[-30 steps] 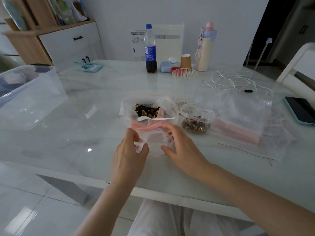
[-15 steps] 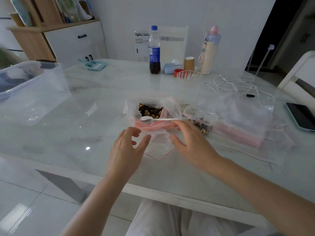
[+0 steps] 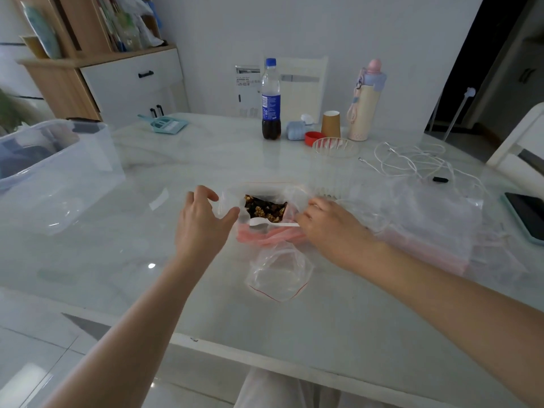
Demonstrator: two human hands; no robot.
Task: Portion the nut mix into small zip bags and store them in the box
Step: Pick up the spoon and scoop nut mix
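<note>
A large clear bag of nut mix (image 3: 265, 209) stands open at the table's middle, and a white plastic spoon (image 3: 266, 222) lies across its pink-striped mouth. My left hand (image 3: 203, 222) is spread open at the bag's left edge, thumb and fingers on either side of the plastic. My right hand (image 3: 329, 225) has its fingertips closed on the end of the spoon's handle. A small empty zip bag (image 3: 279, 272) with a red seal line lies flat near me, untouched. The clear storage box (image 3: 53, 172) sits at the far left.
A pile of spare zip bags (image 3: 426, 231) lies right of my right hand. Behind stand a cola bottle (image 3: 270, 98), paper cup (image 3: 331, 123), water flask (image 3: 366, 101) and clear ribbed cup (image 3: 334, 147). White cables (image 3: 412, 160) and a phone (image 3: 527, 216) lie at the right.
Both hands let go of the small empty bag and moved forward. The left went to the big bag's left edge, the right to the spoon handle.
</note>
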